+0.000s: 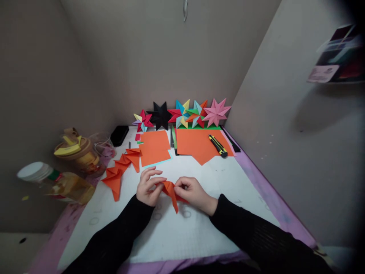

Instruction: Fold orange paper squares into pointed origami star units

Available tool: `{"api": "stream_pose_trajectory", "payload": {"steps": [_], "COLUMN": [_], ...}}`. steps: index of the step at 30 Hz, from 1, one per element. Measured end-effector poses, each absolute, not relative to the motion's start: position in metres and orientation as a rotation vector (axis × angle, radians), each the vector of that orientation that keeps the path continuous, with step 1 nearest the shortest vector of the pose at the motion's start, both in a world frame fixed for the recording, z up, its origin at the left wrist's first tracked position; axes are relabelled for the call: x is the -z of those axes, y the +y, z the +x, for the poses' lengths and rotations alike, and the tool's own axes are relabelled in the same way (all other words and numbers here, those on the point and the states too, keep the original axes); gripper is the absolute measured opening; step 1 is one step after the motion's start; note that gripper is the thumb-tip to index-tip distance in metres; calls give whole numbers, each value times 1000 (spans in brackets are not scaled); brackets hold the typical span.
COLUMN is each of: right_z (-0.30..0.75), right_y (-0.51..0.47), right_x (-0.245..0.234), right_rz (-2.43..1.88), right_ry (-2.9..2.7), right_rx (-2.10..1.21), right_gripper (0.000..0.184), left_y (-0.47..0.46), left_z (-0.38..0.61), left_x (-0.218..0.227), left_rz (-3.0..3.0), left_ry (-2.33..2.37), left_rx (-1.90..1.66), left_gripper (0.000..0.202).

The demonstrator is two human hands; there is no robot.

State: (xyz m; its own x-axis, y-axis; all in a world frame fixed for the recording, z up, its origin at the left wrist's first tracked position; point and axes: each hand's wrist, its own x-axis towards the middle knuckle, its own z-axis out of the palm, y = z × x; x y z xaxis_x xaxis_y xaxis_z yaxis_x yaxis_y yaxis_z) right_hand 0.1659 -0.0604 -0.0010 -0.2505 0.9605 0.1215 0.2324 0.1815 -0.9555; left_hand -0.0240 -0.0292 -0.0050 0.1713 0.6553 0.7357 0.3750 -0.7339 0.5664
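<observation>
My left hand [148,187] and my right hand [193,192] both pinch a folded orange paper piece [172,191] above the white mat [182,228]. Its point hangs down toward me. Left of my hands lies a row of several folded orange paper units [121,169]. Behind them sit two stacks of flat orange paper squares, one on the left [154,147], one on the right [198,144]. Both my sleeves are black.
Several finished paper stars lean on the back wall: a black star [160,114], a pink star [216,112], and multicoloured stars [186,113]. A yellow-black utility knife [218,145] lies on the right orange stack. A plastic bottle [57,182] and a jar [78,150] stand at the left. A black case [119,135] lies at the back left.
</observation>
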Motion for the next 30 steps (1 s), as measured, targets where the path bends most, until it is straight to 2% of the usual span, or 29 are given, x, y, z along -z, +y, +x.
{"api": "stream_pose_trajectory", "payload": {"steps": [9,13,19,30], "right_z": [167,167,167,167], "right_y": [-61,-61,-59,-58], "right_x": [2,3,4,-1], "right_rz": [-1113,-1086,-1046,-1074], "right_ry": [-1606,-1564,-1473,-1439], "right_rx": [-1210,-1245,-1324,-1242], "right_gripper": [17,18,17,12], "left_y": [-24,-22,-27,-31], "left_z": [-15,-13,-11,-11], "left_x": [12,13,13,13], "left_rz": [1493,1317,1349,1573], "left_ry": [1053,1075,1139,1107], "left_rx": [-1384,-1286,-1207,-1188], "left_gripper": [7,18,11,9]}}
